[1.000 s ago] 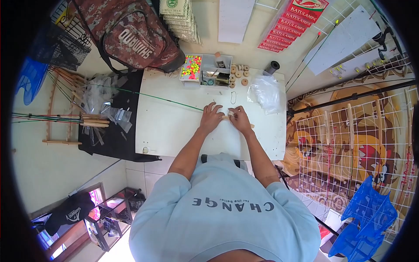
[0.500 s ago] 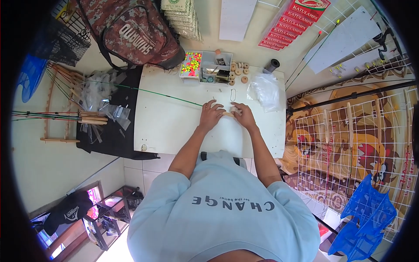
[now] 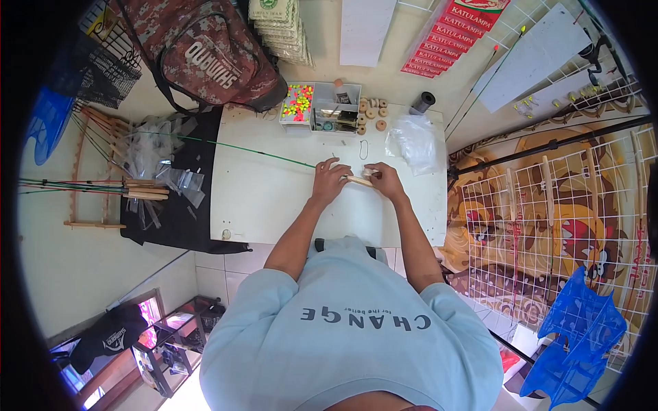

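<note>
A short fishing rod lies across the white table, its thin green shaft [image 3: 264,153] running off to the left. My left hand [image 3: 331,180] is closed round the rod where the shaft meets its pale wooden handle [image 3: 360,181]. The handle points right from under my fingers. Just above its right end, my right hand [image 3: 386,181] pinches a small whitish thing [image 3: 370,171], too small to name. A thin loop of line or wire [image 3: 364,149] lies beyond my hands.
Beyond my hands stand an organizer box [image 3: 353,92] with bright beads, wooden spools [image 3: 372,111] and a dark roll [image 3: 423,103]. Clear plastic bags [image 3: 415,145] lie at the right. Several more rods with wooden handles [image 3: 146,188] rest on black cloth [image 3: 195,226] at the left.
The fingers of my right hand have drawn back slightly from the handle, and more of the wood shows between my hands. My left hand keeps its grip.
</note>
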Motion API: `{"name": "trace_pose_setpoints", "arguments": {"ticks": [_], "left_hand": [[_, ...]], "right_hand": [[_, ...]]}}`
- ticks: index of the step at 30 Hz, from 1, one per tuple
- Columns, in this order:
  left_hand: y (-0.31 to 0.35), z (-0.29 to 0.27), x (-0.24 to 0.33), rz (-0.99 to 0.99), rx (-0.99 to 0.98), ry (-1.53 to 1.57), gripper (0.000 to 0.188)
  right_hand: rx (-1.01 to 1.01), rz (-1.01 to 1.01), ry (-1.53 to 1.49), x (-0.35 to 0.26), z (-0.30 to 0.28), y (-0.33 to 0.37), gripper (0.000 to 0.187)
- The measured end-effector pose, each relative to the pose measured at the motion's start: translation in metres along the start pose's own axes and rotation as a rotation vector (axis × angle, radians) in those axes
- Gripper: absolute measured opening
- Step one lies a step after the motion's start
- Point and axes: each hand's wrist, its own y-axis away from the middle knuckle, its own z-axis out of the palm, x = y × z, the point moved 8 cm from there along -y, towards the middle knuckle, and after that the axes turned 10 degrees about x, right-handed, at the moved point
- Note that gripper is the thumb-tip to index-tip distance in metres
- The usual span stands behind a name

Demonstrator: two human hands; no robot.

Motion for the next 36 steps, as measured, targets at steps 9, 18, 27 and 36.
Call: {"name": "trace_pose_setpoints", "arguments": {"ticks": [9, 18, 27, 36], "left_hand": [[0.001, 0.003, -0.004, -0.036, -0.008, 0.014, 0.018], [-0.003, 0.001, -0.003, -0.057, 0.021, -0.005, 0.018], [-0.005, 0.001, -0.001, -0.085, 0.038, -0.009, 0.015], [-0.012, 0.001, -0.001, -0.118, 0.048, -0.017, 0.016]], "right_hand": [[-0.021, -0.060, 0.040, -0.007, 0.003, -0.001, 0.028], [-0.005, -0.047, -0.019, -0.007, 0.004, 0.006, 0.026], [-0.109, -0.011, 0.034, -0.008, 0.006, 0.007, 0.024], [0.001, -0.148, 0.309, -0.020, 0.006, 0.009, 0.036]]}}
